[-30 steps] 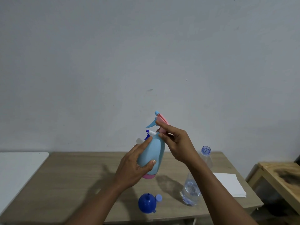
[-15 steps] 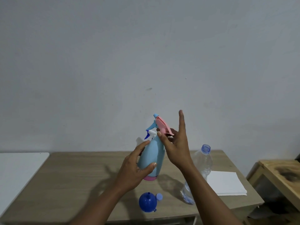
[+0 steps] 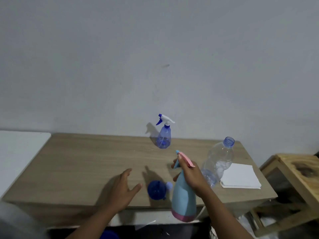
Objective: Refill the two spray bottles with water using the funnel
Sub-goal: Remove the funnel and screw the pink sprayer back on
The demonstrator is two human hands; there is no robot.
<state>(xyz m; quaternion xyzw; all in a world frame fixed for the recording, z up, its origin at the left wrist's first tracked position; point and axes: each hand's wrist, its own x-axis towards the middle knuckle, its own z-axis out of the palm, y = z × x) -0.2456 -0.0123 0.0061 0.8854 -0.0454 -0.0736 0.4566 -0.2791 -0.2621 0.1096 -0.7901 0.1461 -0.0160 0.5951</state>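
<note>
My left grip (image 3: 123, 188) has let go, fingers wide; my right grip (image 3: 189, 175) alone holds the pale blue spray bottle (image 3: 183, 199) by its neck, spray head still on, funnel (image 3: 156, 189) unused.

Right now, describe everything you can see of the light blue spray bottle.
The light blue spray bottle is opaque and looks plastic: a tapering body, a pink band at the base, a pink spray head with a pale blue trigger and nozzle. Head on, it is held nearly upright before the table at its front edge, right of the blue funnel. Only the right hand touches it, wrapped round its neck. Its fill level is hidden.
</note>
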